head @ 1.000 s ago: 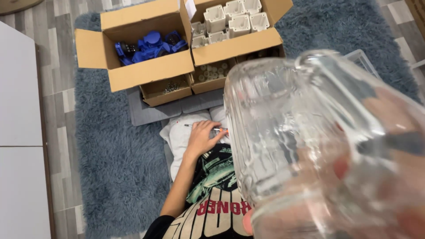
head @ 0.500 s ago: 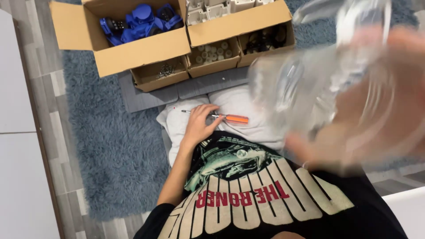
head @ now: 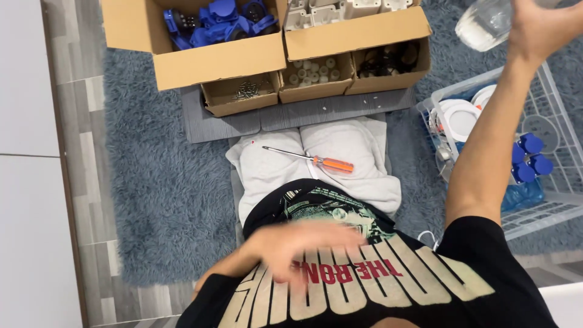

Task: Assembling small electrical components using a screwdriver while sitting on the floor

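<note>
The right hand [head: 540,27] is reaching up at the top right corner of the view, its fingers gripping a clear glass jar [head: 486,23] that is sticking out to the left of the palm, well above and to the right of the screwdriver [head: 313,159]. Only part of the jar is showing; the rest is running off the top edge. The left hand [head: 300,246] is hovering blurred over the black shirt [head: 370,285], below the screwdriver and well apart from it; its fingers are spreading loosely and holding nothing.

The screwdriver, with an orange handle and a thin metal shaft, is lying across the grey lap [head: 316,164], its tip pointing left. Above it a grey mat [head: 303,115] is lying on the shaggy blue rug [head: 152,200]. On the mat three small open boxes are standing in a row: the left one [head: 240,97] is holding screws, the middle one [head: 316,76] pale round parts, the right one [head: 388,64] dark parts. Behind them, farther from the screwdriver, one large carton [head: 200,42] is holding blue parts and another [head: 355,27] white parts. To the right of the screwdriver a white wire basket [head: 546,182] is sitting on the rug, holding white round pieces and blue caps.
</note>
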